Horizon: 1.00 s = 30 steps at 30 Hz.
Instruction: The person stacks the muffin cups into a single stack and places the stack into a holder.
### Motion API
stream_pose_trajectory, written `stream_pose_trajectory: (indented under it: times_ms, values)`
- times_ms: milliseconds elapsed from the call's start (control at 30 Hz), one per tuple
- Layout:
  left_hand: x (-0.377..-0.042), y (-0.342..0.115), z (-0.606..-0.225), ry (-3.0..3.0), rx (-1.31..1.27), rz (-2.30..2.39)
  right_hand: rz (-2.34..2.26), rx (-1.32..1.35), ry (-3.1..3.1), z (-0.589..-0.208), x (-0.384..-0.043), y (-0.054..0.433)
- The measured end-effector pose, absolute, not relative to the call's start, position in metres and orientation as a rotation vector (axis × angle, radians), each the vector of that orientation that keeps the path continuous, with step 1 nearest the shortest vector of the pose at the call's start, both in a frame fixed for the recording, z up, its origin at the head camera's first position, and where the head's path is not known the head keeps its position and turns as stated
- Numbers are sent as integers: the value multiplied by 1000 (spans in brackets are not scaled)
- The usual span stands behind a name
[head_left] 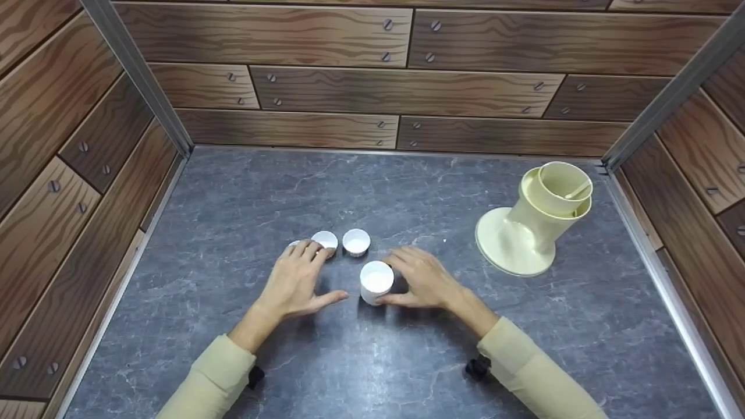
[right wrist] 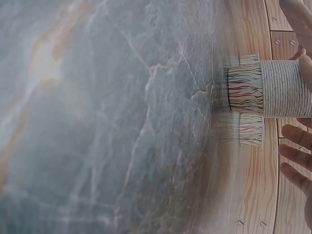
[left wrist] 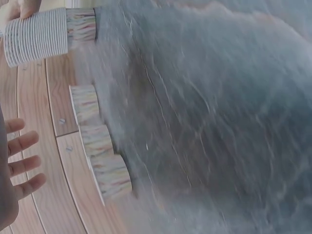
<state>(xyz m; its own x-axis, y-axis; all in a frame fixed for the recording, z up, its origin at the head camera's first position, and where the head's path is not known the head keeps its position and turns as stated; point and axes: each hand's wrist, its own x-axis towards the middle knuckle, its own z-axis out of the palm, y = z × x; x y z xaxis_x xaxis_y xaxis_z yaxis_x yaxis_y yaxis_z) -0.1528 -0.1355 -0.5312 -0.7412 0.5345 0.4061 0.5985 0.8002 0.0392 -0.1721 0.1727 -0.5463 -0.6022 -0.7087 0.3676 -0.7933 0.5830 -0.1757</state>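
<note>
Cup stack (head_left: 374,285): between 2 hands; right hand (head_left: 422,276) pinches it with thumb and fingers.
Left hand (head_left: 294,285): fingers spread, near single cups (head_left: 324,239).
Head view only: cream stand (head_left: 529,233) on desk (head_left: 233,203).
Wrist views only: coloured streaks (right wrist: 245,90), many rims (right wrist: 282,87); left one, 3 single cups.

The left sleeve (head_left: 216,375) and right sleeve (head_left: 538,369) are the same pale yellow — with small wrinkles — and a little black lump (head_left: 255,377) pokes out under the left one, another black lump (head_left: 478,368) under the right.
</note>
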Motion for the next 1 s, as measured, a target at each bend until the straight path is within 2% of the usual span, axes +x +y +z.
stream_pose_trajectory:
  times_ms: [467,1000]
  values:
    - [-167,-158,-525,-2632,-829,-145,462,1236,-2598,-544,-171,173]
    - [-176,-180,-534,-2697,-700,-110,485,1229,-2603,-545,-172,172]
